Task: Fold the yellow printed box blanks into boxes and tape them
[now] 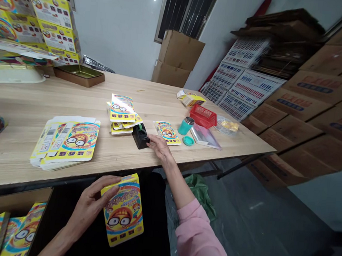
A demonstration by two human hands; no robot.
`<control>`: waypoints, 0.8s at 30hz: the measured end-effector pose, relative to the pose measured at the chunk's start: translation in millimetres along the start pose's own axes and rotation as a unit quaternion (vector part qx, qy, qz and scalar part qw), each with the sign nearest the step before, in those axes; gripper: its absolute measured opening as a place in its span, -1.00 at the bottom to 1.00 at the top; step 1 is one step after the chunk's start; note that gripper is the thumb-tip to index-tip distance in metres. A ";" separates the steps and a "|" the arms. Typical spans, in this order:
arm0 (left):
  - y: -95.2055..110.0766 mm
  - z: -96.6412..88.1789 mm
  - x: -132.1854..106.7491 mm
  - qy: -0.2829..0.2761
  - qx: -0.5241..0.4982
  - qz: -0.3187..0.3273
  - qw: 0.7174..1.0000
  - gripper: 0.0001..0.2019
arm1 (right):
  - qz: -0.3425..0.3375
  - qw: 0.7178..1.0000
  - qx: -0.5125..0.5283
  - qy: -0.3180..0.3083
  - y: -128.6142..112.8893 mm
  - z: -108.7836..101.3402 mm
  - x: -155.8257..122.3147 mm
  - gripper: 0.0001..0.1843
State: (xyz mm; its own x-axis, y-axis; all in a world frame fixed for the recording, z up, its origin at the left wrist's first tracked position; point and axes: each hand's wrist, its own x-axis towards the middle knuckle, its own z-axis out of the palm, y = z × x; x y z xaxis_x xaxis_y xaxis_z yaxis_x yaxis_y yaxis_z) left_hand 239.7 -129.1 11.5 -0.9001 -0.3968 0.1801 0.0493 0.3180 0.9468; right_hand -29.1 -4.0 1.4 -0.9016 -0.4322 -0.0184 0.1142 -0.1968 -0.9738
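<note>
My left hand (89, 204) grips a folded-up yellow cartoon box (123, 211) by its upper left corner, holding it below the front edge of the wooden table (21, 104). My right hand (159, 146) reaches onto the table, fingers pinched at the black tape dispenser (140, 135). Just behind the dispenser lies a small pile of yellow printed cards (121, 114), and one more card (167, 132) lies to its right. A stack of flat unfolded boxes (67, 141) rests near the table's front edge on the left.
A teal jar (185, 126) with its lid (188, 141) beside it, a red basket (203, 115), a clear dish (227, 126) and a plastic sleeve (205, 138) sit at the table's right end. Finished boxes fill a carton (5, 231) at lower left. Cardboard cartons (312, 103) are stacked at right.
</note>
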 end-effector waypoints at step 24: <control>8.7 -5.0 -0.5 0.012 0.003 -0.014 1.000 -0.65 | -0.044 0.995 -0.040 0.074 18.2 12.3 -4.8 -0.65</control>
State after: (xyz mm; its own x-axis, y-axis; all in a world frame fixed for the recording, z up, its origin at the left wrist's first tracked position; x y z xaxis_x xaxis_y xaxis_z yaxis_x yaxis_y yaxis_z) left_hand 242.7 -130.5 20.9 -0.8908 -0.4254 0.1600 0.0213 0.3125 0.9497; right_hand -17.6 -16.3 -13.5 -0.9590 -0.2804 0.0404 0.0038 -0.1552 -0.9879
